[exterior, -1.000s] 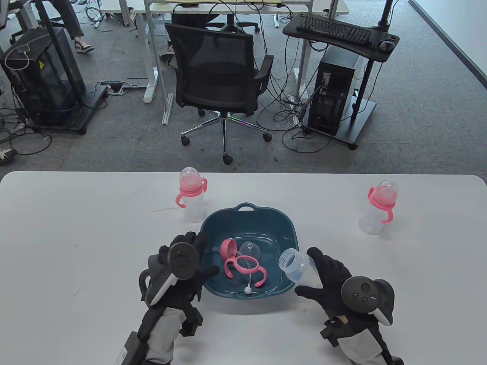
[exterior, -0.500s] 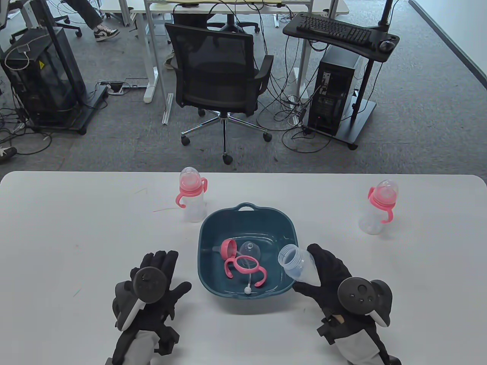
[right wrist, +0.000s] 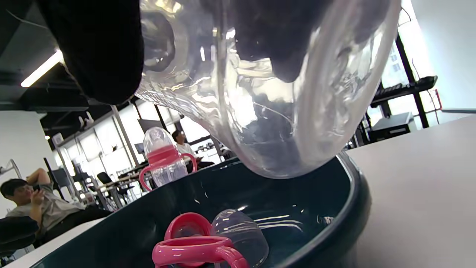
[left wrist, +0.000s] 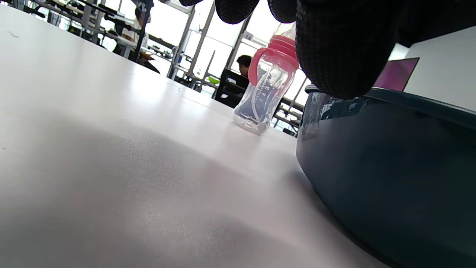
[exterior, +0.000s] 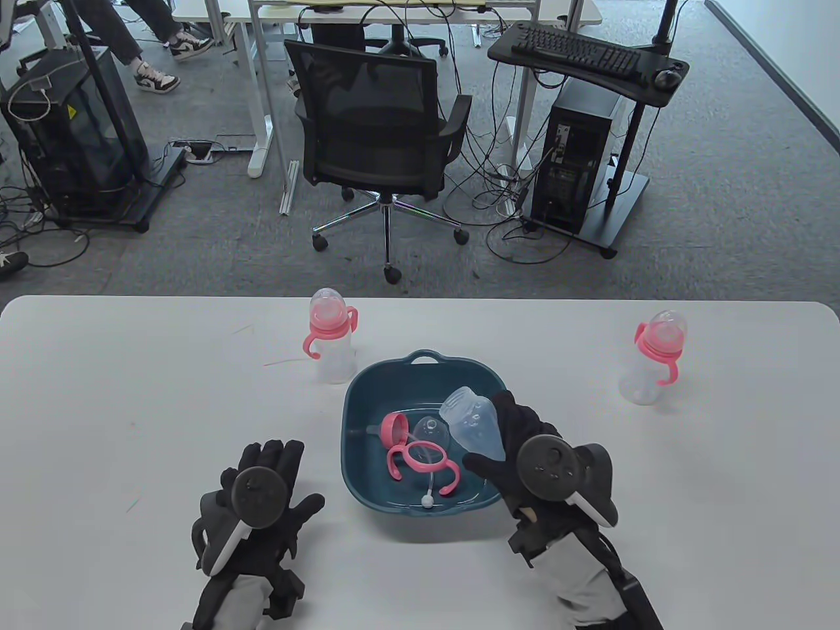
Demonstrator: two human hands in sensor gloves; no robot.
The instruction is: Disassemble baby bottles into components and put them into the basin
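My right hand (exterior: 499, 433) grips a clear empty bottle body (exterior: 471, 424) and holds it tilted over the right side of the dark teal basin (exterior: 357, 400). Close up, the bottle body (right wrist: 267, 85) fills the right wrist view above the basin's rim (right wrist: 357, 197). Inside the basin lie a pink handle ring (exterior: 423, 462), a pink collar (exterior: 392, 428), a clear cap (exterior: 433, 432) and a straw (exterior: 430, 489). My left hand (exterior: 266, 476) rests flat on the table left of the basin, fingers straight, holding nothing. Two assembled bottles stand on the table: one (exterior: 330, 336) behind the basin, one (exterior: 653, 357) far right.
The white table (exterior: 131, 394) stretches wide on both sides of the basin. Beyond its far edge are an office chair (exterior: 380, 131), desks and a computer tower (exterior: 577, 164). A person's legs (exterior: 141, 39) show at the top left.
My right hand has carried the bottle body left and forward from the basin's right rim to above its inside. My left hand drew back from the basin's left rim and settled flat on the table.
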